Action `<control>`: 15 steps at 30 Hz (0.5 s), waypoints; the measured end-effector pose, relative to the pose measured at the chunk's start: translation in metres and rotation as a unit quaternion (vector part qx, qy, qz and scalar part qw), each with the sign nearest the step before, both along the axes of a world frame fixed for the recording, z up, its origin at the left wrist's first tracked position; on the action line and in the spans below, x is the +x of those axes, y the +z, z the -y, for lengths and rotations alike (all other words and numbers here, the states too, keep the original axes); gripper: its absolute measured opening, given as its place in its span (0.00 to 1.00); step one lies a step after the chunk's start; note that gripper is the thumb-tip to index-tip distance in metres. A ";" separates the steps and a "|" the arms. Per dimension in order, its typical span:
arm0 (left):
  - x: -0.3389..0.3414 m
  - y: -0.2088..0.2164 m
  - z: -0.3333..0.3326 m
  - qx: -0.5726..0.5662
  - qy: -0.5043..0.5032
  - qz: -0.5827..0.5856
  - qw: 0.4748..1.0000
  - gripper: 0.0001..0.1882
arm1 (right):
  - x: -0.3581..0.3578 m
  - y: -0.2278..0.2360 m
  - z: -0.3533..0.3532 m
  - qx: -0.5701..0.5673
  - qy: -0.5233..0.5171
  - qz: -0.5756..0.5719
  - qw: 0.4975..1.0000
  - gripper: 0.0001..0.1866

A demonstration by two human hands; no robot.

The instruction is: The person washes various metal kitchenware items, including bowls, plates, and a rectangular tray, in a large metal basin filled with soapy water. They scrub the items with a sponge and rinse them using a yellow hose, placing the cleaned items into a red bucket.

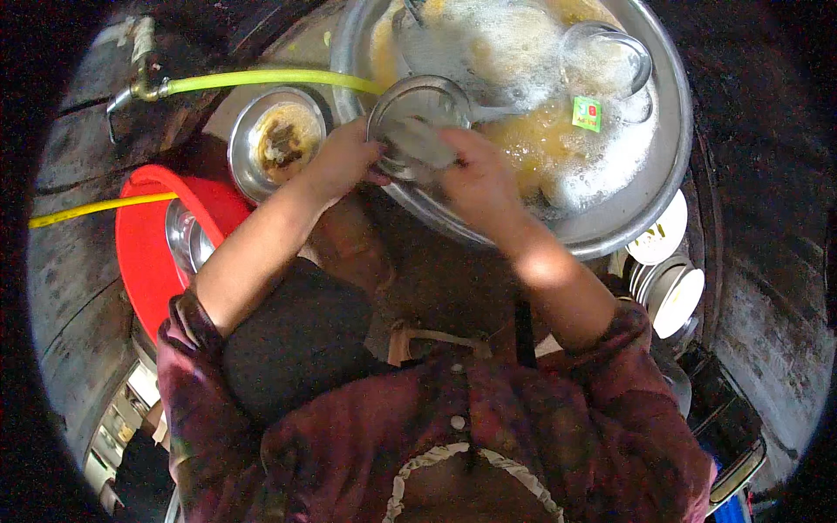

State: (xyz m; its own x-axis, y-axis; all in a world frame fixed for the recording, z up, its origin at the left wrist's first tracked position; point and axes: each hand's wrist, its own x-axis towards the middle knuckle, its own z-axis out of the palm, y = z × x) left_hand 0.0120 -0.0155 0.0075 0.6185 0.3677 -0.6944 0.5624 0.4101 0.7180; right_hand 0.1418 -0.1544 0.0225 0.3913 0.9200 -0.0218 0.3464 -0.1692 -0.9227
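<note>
My left hand (343,163) grips the near left rim of a round metal bowl (422,86), tilted over the near left edge of a large metal basin (672,170). In my right hand (481,180) is a pale scrubbing pad (421,142), smeared by motion, pressed inside the bowl. Foamy, yellowish water (521,150) fills much of the basin. Shiny metal bowls (608,61) sit in the foam at its far right, close to a small green packet (587,113).
A yellow-green hose (261,78) runs from a wall tap (144,88) to the basin. Left stand a metal bowl with brown food residue (255,149) and a red tub (142,240) holding metalware (185,234). Stacked white plates (679,302) stand at the right.
</note>
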 end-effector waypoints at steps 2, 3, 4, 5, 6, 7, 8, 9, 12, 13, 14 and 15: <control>0.008 0.004 0.006 0.011 -0.002 0.019 1.000 0.13 | -0.021 -0.009 -0.017 0.062 -0.023 0.056 0.996 0.17; 0.008 0.001 0.008 0.018 0.013 0.029 0.999 0.13 | -0.026 -0.019 -0.022 0.093 -0.032 0.082 0.992 0.16; 0.009 0.000 0.010 0.025 0.027 0.040 0.999 0.13 | -0.025 -0.032 -0.024 0.079 -0.034 0.123 0.989 0.15; 0.009 0.003 0.011 -0.006 0.025 0.035 0.999 0.14 | -0.022 -0.048 -0.025 0.063 -0.036 0.165 0.984 0.14; 0.008 0.003 0.009 -0.021 0.012 0.041 0.999 0.15 | -0.019 -0.064 -0.026 0.047 -0.035 0.203 0.977 0.13; 0.003 0.002 0.007 -0.037 0.000 0.045 0.998 0.16 | -0.014 -0.083 -0.022 0.019 -0.046 0.228 0.972 0.11; 0.004 0.000 0.006 -0.054 -0.015 0.054 0.997 0.16 | -0.001 -0.102 -0.014 -0.010 -0.060 0.256 0.965 0.09; 0.008 0.011 0.008 -0.051 -0.016 0.020 0.998 0.17 | 0.013 -0.116 -0.006 -0.038 -0.071 0.282 0.956 0.08; 0.007 0.011 0.010 -0.062 -0.036 -0.024 0.997 0.17 | 0.057 -0.133 0.028 -0.257 -0.099 0.353 0.894 0.10; 0.006 0.009 0.010 -0.070 -0.023 -0.017 0.997 0.17 | 0.064 -0.151 0.049 -0.276 -0.138 0.382 0.871 0.10; 0.003 0.007 0.010 -0.075 -0.005 -0.013 0.997 0.18 | 0.065 -0.162 0.058 -0.289 -0.172 0.408 0.849 0.11; 0.001 0.005 0.009 -0.080 0.014 -0.008 0.997 0.18 | 0.065 -0.157 0.059 -0.251 -0.197 0.273 0.908 0.12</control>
State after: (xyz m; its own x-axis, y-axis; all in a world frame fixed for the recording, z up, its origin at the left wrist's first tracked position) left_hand 0.0126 -0.0247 0.0129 0.5981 0.2678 -0.7554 0.5597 0.5350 0.6329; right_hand 0.2071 -0.2139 -0.1344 0.7659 0.6345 -0.1036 0.5506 -0.7306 -0.4038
